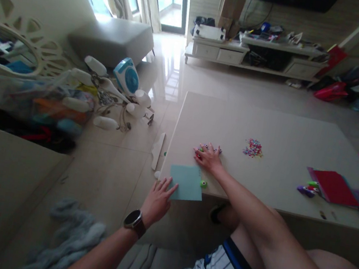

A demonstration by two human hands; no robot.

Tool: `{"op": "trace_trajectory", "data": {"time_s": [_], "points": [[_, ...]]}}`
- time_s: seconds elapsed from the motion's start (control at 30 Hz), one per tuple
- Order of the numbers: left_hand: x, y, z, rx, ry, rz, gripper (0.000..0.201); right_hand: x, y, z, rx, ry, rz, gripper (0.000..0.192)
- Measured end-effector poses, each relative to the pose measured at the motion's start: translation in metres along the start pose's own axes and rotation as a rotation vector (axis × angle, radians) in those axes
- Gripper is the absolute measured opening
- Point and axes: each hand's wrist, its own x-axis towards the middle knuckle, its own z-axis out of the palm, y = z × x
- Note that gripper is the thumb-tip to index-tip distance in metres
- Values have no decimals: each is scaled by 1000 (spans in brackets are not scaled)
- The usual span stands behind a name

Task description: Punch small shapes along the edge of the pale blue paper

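Pale blue sheet of paper point(186, 182) lies at the near left corner of the cream tabletop point(267, 129), its near edge overhanging the rim. Left hand point(157, 200), watch on the wrist, sits at the sheet's 8 o'clock: fingers spread and fairly flat, fingertips touching the sheet's lower left corner, nothing closed in a grip. A small green piece point(203, 184) sits just beside the sheet at its 3 o'clock. Right hand point(208, 156), at the sheet's 1 o'clock, lies palm down with fingers loosely spread over a few small coloured pieces point(201, 148); whether any is pinched, cannot tell. Further right, at 3 o'clock from that hand, a heap of coloured beads point(253, 148) well apart. Red card point(335, 186) and a purple tool point(305, 190) near the right edge.

Judgement: step in hand looks like steadying the sheet while gathering small pieces. Next move calls for a firmer hold on the overhanging sheet.
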Motion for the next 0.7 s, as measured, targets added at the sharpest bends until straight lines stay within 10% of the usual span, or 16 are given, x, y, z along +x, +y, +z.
{"op": "trace_trajectory", "data": {"time_s": [0.7], "points": [[1,1,-2,30,-15,6,78,-77,103,-11,-84,-78,394,57]]}}
